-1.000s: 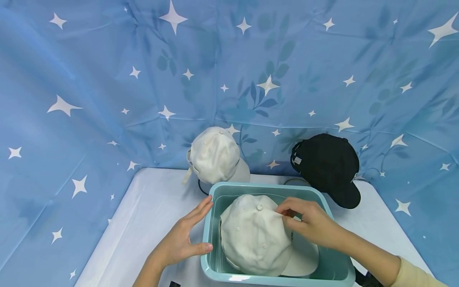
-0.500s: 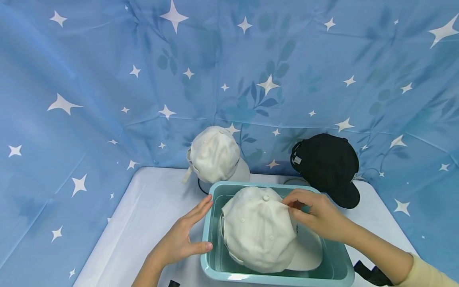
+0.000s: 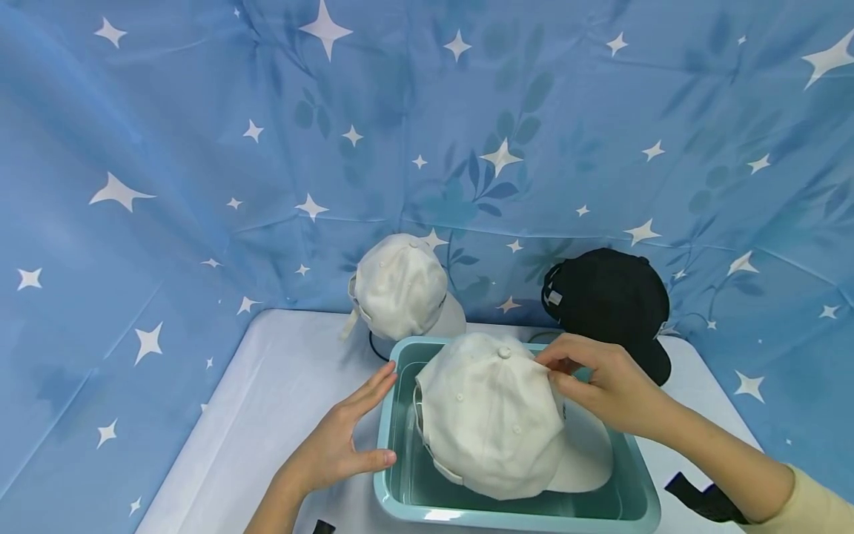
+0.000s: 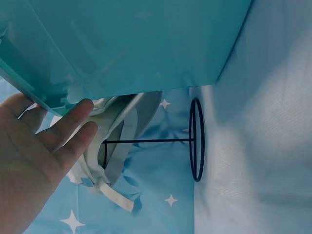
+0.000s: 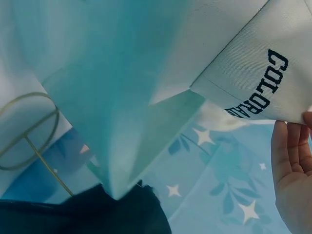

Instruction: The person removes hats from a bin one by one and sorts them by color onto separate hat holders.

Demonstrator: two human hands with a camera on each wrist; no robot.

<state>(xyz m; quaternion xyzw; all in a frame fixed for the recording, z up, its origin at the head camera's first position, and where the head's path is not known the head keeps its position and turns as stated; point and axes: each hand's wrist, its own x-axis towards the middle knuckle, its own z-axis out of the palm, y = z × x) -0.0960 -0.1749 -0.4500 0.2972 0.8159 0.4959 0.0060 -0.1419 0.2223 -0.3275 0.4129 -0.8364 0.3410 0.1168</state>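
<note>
A cream baseball cap (image 3: 490, 426) with its brim to the right is raised partly out of a teal plastic tub (image 3: 434, 513). Thumb and fingers of my right hand (image 3: 617, 386) pinch the crown near its top button. In the right wrist view dark lettering shows on the front of the cap (image 5: 229, 68), beside my right hand (image 5: 297, 175). Against the left rim of the tub rests my left hand (image 3: 340, 437), its fingers and thumb spread. The left wrist view shows my left hand (image 4: 34, 151) with fingertips at the edge of the tub (image 4: 146, 44).
Behind the tub at left, another cream cap (image 3: 400, 285) sits on a thin black wire stand (image 4: 196, 141). A black cap (image 3: 607, 304) is at the back right, above a gold-coloured wire stand (image 5: 46, 163). A blue star-patterned curtain (image 3: 373, 96) closes off the white table (image 3: 287, 356).
My right hand has lifted the cream cap upward and a little to the right, so it sits higher above the tub floor. My left hand stays at the tub's rim.
</note>
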